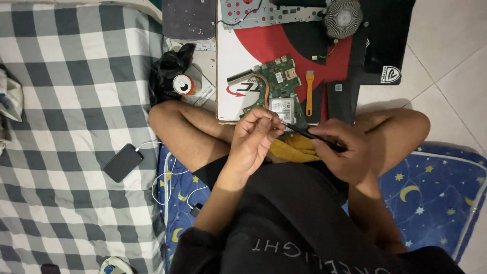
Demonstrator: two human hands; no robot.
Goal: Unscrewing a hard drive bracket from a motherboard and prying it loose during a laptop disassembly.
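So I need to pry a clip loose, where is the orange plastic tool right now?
In the head view the orange pry tool lies upright on the red-and-white mat, just right of the green circuit board and above the right hand.

A home bedroom: checked bedsheet [76, 101], starry floor mattress [436, 193], tiled floor [446, 45].

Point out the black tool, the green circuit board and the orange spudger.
black tool [309, 136], head view, on the shaft between left hand [253, 139] and right hand [345, 152].
green circuit board [276, 83], head view, on its bare upper middle.
orange spudger [309, 96], head view, mid handle.
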